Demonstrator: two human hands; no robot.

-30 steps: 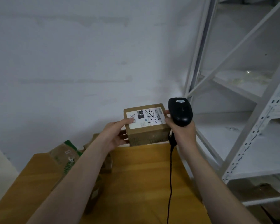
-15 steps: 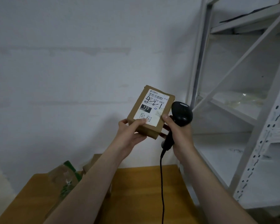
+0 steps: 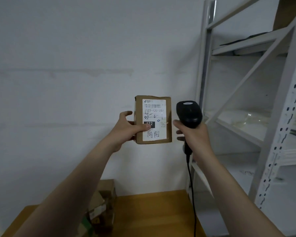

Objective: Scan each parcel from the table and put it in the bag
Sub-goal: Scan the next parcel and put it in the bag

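A pale wall (image 3: 75,48) fills most of the view. On the right side stands a white metal rack (image 3: 278,127) with diagonal braces, and its shelves carry some thin clear and dark things that are too unclear to name. At the bottom is a wooden table (image 3: 152,216); only its far part shows. Near its far left corner lie several cardboard boxes (image 3: 102,206), partly hidden behind the left forearm.

The parcel (image 3: 169,127), a small brown box, is not on the table. It is held upright in the air, high above the table's far edge and in front of the wall. The left hand (image 3: 126,129) grasps it at its left side, with the thumb pressed on the front and the other fingers reaching behind it. The right hand (image 3: 195,139) has its fingers wrapped around the handle of a black scanner (image 3: 189,113). The scanner is just beside the parcel on the right and does not touch it. A black cable (image 3: 192,194) hangs from the handle down past the table's right edge. The white label (image 3: 155,106) on the parcel faces the camera, with a barcode and "122" on it.
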